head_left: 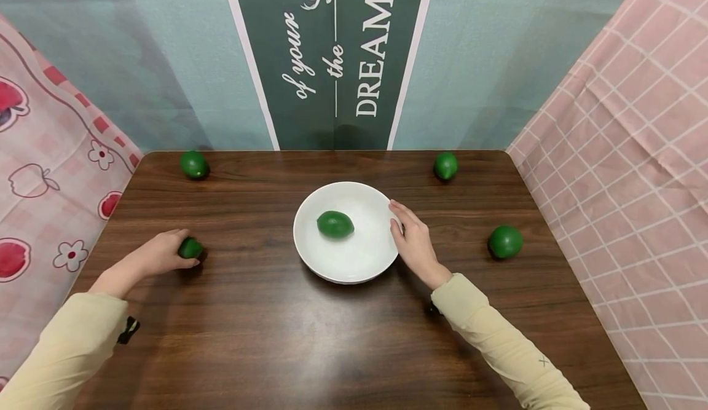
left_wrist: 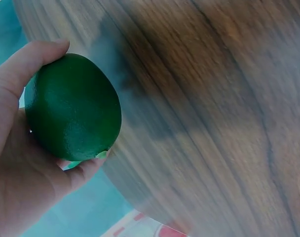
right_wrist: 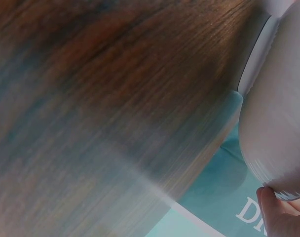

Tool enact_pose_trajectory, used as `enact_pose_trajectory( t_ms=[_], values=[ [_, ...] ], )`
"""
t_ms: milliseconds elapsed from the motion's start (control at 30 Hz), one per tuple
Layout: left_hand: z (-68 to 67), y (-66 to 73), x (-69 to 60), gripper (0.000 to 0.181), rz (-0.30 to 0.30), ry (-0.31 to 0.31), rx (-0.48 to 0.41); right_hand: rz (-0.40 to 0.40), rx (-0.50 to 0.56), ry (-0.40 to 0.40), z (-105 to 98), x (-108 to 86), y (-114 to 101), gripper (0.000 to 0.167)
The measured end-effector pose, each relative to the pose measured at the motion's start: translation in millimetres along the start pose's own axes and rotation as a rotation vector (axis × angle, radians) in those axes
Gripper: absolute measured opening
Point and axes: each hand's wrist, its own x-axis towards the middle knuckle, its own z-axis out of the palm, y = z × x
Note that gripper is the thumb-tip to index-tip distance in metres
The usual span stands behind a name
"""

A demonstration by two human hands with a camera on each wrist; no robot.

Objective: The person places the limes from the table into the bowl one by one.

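Observation:
A white bowl [head_left: 370, 256] stands mid-table with a green lime [head_left: 335, 224] lying in it. My right hand [head_left: 416, 244] holds the bowl's right rim, thumb at the inner edge and fingers along the outside. In the right wrist view, fingertips [right_wrist: 269, 200] touch the bowl's wall [right_wrist: 281, 113]; the rest of that hand is mostly hidden. Over at the left, my left hand [head_left: 161, 253] grips another lime [head_left: 190, 248] between thumb and fingers. The left wrist view shows this lime [left_wrist: 73, 108] close up, against the palm side.
One lime [head_left: 194, 165] lies at the back left corner. Two more are on the right: a lime [head_left: 445, 166] near the back edge and a lime [head_left: 505, 241] nearer the right edge. Cloth hangs around the wooden table [head_left: 310, 348] at the back and both sides.

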Motion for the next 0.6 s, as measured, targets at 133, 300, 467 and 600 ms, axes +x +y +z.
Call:
enact_pose_trajectory(
  t_ms=[133, 300, 467, 600],
  values=[
    [-0.9, 6.3, 3.4, 0.047, 0.021, 0.006, -0.001, -0.016, 0.005, 0.009, 0.6, 0.0, 0.8, 0.031],
    [-2.4, 12.9, 7.4, 0.051, 0.028, -0.002, 0.006, -0.024, 0.012, 0.015, 0.9, -0.2, 1.6, 0.032],
    [-3.5, 19.4, 10.5, 0.051, 0.038, -0.014, 0.0, -0.024, 0.012, 0.018, 0.8, -0.1, 1.2, 0.032],
    [-4.4, 25.1, 14.3, 0.054, 0.044, -0.026, -0.003, -0.02, 0.011, 0.018, 0.4, 0.1, 0.7, 0.032]
  ],
)
